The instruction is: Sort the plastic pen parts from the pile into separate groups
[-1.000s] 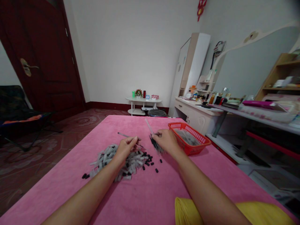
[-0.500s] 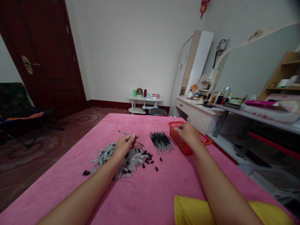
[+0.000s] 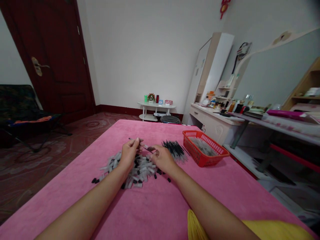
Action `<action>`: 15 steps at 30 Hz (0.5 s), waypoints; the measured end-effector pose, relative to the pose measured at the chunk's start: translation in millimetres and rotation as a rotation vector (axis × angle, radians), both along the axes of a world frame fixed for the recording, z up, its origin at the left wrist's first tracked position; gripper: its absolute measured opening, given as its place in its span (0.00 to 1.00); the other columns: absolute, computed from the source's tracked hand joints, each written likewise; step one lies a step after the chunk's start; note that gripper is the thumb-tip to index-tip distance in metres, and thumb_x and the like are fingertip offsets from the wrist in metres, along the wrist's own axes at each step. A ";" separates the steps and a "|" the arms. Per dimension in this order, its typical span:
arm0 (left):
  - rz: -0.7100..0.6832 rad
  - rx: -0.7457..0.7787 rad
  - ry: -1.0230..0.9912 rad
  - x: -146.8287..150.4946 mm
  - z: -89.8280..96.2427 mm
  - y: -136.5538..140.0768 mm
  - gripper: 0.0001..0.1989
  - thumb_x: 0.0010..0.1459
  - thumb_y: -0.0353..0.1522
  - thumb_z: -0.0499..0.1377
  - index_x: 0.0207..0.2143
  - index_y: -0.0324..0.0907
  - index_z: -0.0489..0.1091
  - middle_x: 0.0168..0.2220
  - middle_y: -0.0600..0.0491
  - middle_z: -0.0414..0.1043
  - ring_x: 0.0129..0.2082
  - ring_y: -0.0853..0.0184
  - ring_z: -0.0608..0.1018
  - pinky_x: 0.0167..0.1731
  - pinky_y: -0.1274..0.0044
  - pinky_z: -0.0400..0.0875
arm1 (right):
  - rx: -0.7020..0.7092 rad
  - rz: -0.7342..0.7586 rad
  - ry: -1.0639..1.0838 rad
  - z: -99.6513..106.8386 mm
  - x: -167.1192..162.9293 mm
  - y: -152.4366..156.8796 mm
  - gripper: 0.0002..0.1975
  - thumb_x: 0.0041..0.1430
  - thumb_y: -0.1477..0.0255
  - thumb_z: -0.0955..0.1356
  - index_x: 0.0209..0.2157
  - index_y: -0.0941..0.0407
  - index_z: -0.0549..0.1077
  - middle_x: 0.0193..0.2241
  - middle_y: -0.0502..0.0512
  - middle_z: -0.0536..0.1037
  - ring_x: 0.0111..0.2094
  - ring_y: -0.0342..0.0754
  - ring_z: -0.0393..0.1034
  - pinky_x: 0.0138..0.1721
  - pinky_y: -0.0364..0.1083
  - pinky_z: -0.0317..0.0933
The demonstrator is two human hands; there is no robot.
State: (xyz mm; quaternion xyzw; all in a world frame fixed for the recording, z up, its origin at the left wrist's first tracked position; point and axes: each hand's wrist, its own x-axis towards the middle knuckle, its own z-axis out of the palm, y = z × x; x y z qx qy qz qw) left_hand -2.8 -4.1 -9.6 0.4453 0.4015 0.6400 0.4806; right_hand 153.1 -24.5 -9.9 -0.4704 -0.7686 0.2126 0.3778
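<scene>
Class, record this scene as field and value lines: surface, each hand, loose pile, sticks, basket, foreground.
Surface: pink cloth
Left hand: pinches a slim stick
Right hand: fingertips at a small dark piece, grip unclear
Loose pile: small clear and black pieces
Sticks: dark and clear, bunched beside the basket
Basket: red, openwork, holding clear pieces
Foreground: yellow material, partly hidden

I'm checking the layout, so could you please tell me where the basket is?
In the head view, the basket sits right of centre on the pink cloth, just right of the thin sticks.
</scene>
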 end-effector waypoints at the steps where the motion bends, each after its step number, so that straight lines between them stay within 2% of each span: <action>1: 0.020 0.002 -0.017 -1.0 0.4 0.7 0.26 0.42 0.50 0.63 0.33 0.35 0.73 0.26 0.52 0.72 0.19 0.74 0.69 0.20 0.81 0.64 | 0.033 -0.057 -0.066 1.2 -0.3 0.7 0.15 0.51 0.79 0.64 0.40 0.56 0.75 0.34 0.55 0.77 0.33 0.46 0.70 0.35 0.42 0.60; 4: 0.054 -0.007 -0.057 -2.6 0.2 2.7 0.26 0.41 0.50 0.64 0.32 0.35 0.73 0.24 0.53 0.70 0.19 0.74 0.69 0.19 0.81 0.64 | 0.077 -0.222 -0.310 3.7 3.5 4.1 0.10 0.53 0.77 0.64 0.36 0.57 0.77 0.36 0.59 0.77 0.38 0.49 0.71 0.39 0.44 0.59; 9: 0.051 -0.013 -0.072 -3.0 -2.5 5.3 0.27 0.41 0.49 0.64 0.33 0.34 0.72 0.24 0.53 0.70 0.19 0.75 0.69 0.19 0.82 0.62 | -0.009 -0.367 -0.595 -3.6 5.8 13.8 0.11 0.53 0.73 0.66 0.38 0.57 0.77 0.38 0.62 0.77 0.41 0.53 0.72 0.37 0.45 0.60; 12: 0.062 -0.018 -0.089 -5.9 -2.8 7.9 0.26 0.40 0.49 0.64 0.33 0.34 0.72 0.24 0.53 0.70 0.19 0.75 0.69 0.19 0.82 0.63 | -0.066 -0.408 -0.658 -8.1 2.5 19.8 0.11 0.52 0.71 0.66 0.37 0.57 0.77 0.37 0.62 0.78 0.39 0.52 0.73 0.35 0.44 0.60; 15: 0.093 -0.022 -0.115 -10.9 -1.2 11.4 0.25 0.41 0.48 0.64 0.33 0.35 0.73 0.25 0.53 0.71 0.19 0.75 0.69 0.20 0.82 0.64 | -0.111 -0.372 -0.568 -8.1 -0.4 25.0 0.11 0.52 0.71 0.66 0.36 0.54 0.77 0.36 0.58 0.79 0.38 0.50 0.73 0.34 0.43 0.59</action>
